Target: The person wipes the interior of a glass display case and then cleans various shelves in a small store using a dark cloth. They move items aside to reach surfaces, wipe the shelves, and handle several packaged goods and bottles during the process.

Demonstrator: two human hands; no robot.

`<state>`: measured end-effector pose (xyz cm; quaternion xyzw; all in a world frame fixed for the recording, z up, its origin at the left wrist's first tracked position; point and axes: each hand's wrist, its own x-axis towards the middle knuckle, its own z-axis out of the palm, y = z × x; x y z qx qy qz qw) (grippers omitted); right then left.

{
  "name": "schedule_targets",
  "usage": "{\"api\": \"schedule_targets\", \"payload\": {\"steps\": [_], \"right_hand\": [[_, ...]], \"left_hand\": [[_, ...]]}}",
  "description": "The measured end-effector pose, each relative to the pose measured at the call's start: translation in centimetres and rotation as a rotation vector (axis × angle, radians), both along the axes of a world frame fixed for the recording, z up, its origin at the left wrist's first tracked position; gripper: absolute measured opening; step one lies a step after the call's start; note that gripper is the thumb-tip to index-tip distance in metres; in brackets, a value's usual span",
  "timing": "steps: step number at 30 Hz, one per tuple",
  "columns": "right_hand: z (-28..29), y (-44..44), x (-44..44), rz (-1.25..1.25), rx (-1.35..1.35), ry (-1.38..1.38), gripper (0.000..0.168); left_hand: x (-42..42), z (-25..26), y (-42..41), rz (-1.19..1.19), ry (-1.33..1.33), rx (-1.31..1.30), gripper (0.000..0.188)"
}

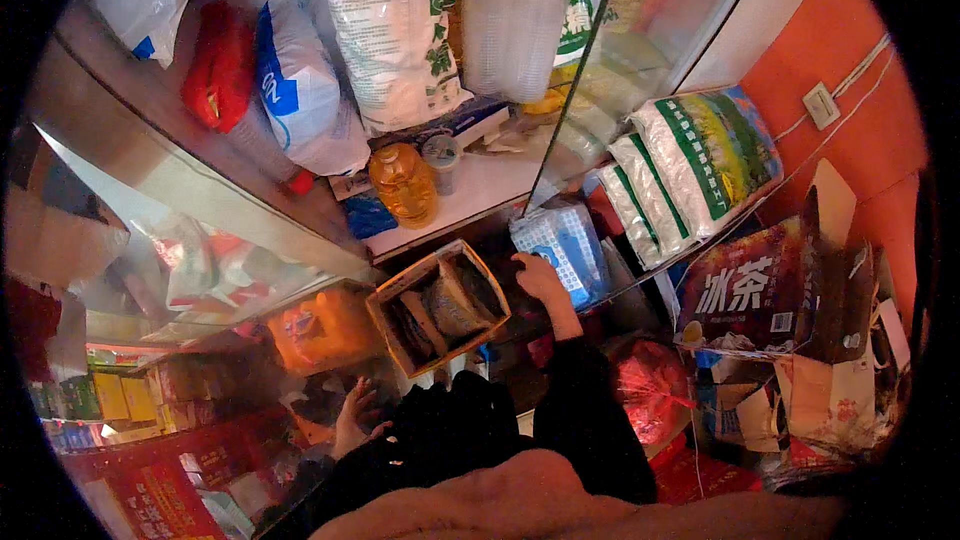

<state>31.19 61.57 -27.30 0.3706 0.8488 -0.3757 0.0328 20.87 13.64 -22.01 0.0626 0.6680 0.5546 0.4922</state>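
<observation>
My right hand reaches forward to the lower left side of a blue-and-white plastic-wrapped pack. Its fingers are bent, and whether they grip the pack cannot be made out. To the left of that hand, an open cardboard box with a yellow rim stands tilted in view. Brown packets are inside it. My left hand hangs low on the left with its fingers apart and nothing in it. Beyond it lies an orange plastic bag or pack.
Ahead, a shelf behind glass bears an orange jar, white sacks and stacked clear plastic cups. Printed sacks are piled to the right, above a dark carton. A red plastic bag sits beside my right arm.
</observation>
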Motion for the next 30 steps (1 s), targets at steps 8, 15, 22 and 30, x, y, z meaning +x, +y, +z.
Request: {"api": "schedule_targets", "payload": {"steps": [8, 15, 22, 30], "right_hand": [[0.4, -7.1, 6.4, -0.153, -0.249, 0.093, 0.048], [2.4, -12.0, 10.1, -0.071, -0.325, 0.228, 0.059], [2.6, -14.7, 13.1, 0.069, -0.318, 0.211, 0.059], [6.7, -16.6, 8.7, -0.215, -0.265, 0.329, 0.058]], "left_hand": [[0.6, -1.1, 3.3, -0.061, 0.05, 0.082, 0.062], [0.6, 2.6, 7.8, -0.44, 0.194, 0.092, 0.1], [2.0, 6.7, 14.5, -0.657, 0.271, 0.201, 0.083], [2.3, 7.4, 20.2, -0.742, 0.479, 0.178, 0.06]]}}
